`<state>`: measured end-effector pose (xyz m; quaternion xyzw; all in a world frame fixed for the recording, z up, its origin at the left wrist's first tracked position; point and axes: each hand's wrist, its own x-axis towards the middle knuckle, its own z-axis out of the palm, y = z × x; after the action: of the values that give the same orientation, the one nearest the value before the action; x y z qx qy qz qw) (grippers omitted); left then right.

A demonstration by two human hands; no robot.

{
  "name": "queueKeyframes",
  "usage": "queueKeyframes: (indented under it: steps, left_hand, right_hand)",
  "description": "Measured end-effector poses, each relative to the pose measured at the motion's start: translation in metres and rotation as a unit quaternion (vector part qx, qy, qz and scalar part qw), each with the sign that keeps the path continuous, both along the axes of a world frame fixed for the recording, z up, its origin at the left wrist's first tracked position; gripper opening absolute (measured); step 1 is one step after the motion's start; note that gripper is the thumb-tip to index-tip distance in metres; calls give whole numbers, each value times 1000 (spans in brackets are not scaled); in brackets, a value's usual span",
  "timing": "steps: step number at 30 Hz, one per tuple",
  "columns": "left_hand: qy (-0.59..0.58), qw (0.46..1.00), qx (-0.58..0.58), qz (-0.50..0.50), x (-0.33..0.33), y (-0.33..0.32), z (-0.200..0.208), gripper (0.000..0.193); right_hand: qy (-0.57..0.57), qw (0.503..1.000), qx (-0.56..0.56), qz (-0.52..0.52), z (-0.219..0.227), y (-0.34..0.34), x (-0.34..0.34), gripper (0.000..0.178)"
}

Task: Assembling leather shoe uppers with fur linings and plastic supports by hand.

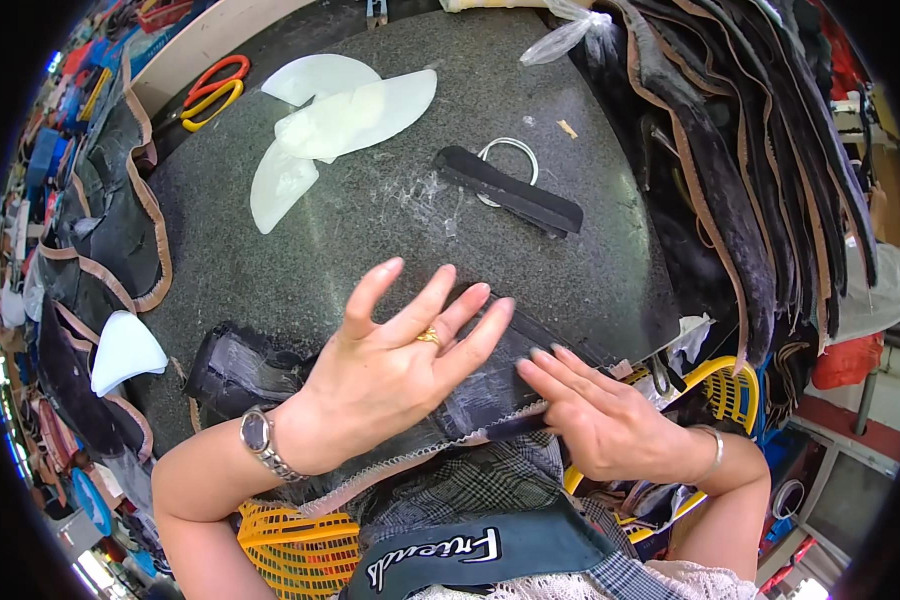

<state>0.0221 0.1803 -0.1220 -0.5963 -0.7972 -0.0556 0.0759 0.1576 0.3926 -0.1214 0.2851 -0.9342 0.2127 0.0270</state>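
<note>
A dark leather-like piece (470,405) lies along the near table edge, its pale brown rim bordered with zigzag stitching. Over it my left hand (385,375) has its fingers spread, with nothing in them; it wears a gold ring and a watch. My right hand (610,415) lies with fingers stretched out at the piece's right end, fingertips on or just above it. Beyond the hands are a black bar (510,192) and a metal ring (510,148) partly under it. Further left, several whitish, curved, translucent pieces (355,115) overlap.
Scissors (210,95) with orange and yellow handles lie at the far left. Dark trimmed pieces (120,200) pile up on the left, one white piece (128,352) among them. More dark strips (710,150) hang on the right. Yellow baskets (300,545) stand below the table's near edge.
</note>
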Motion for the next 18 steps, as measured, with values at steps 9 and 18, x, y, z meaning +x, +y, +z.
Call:
queueKeyframes:
  steps: [9,18]
  left_hand:
    - [26,997,77,6,10,-10,-17,31]
    - [32,993,102,54,11,-8,-18,24]
  right_hand:
    - [-132,881,-367,-268,47,33,2,17]
    - [-395,699,-480,-353,4,9,-54,11]
